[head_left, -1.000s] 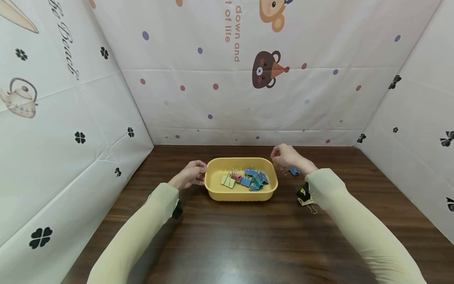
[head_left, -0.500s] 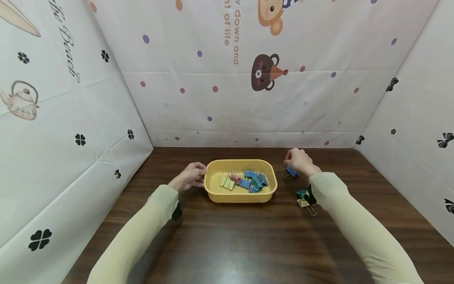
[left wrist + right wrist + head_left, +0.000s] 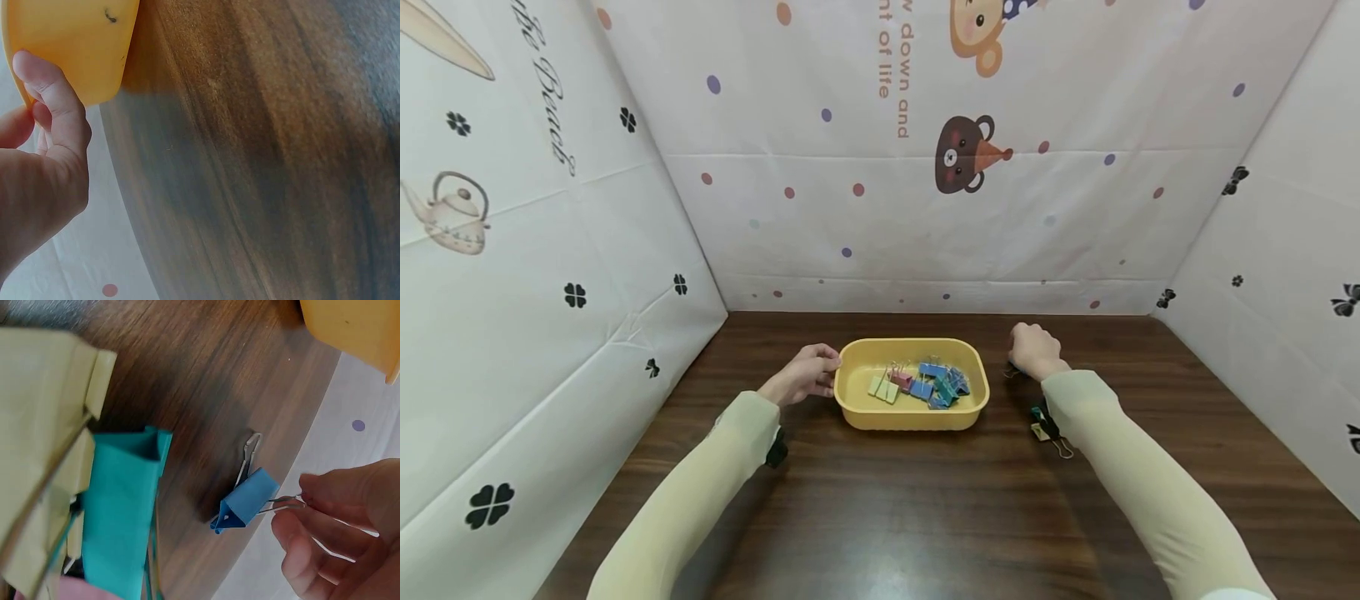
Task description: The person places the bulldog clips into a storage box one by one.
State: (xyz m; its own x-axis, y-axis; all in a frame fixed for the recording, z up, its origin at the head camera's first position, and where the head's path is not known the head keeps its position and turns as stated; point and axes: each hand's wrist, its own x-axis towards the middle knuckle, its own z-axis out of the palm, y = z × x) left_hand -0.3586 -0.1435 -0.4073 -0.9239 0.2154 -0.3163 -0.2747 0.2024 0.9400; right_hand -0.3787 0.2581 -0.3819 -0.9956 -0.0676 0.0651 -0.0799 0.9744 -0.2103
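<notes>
"Blue clip [image 3: 247, 499], out away from the others: which hand has it?"

"Right hand [image 3: 1035, 352]. The thumb and a finger pinch one of its wire handles, while the other handle sticks out on the opposite side."

"Where does that put the clip?"

"At the far part of the brown table [image 3: 880, 500], right of the yellow tray [image 3: 912, 421] and apart from it. Seen from the head, the hand hides most of it. I can't tell whether it touches the wood."

"And the left hand [image 3: 799, 377]?"

"Pinching the rim at the tray's left end."

"What's in the tray?"

"Clips, bunched from the middle toward the right: several blue ones [image 3: 921, 388] with a green one [image 3: 945, 390] among them. Just left of those sits a pink one [image 3: 900, 381], then a pale yellow one [image 3: 882, 389]."

"Anything else on the table?"

"Near the right wrist, a teal clip [image 3: 122, 512] and a cream clip [image 3: 37, 412], side by side. From above, a black wrist strap [image 3: 1051, 423] partly covers them. Something pink [image 3: 84, 591] shows beside them too, mostly cut off."

"Behind all that?"

"White cloth [image 3: 880, 233] printed with coloured dots and a brown bear's head [image 3: 955, 155]."
</notes>
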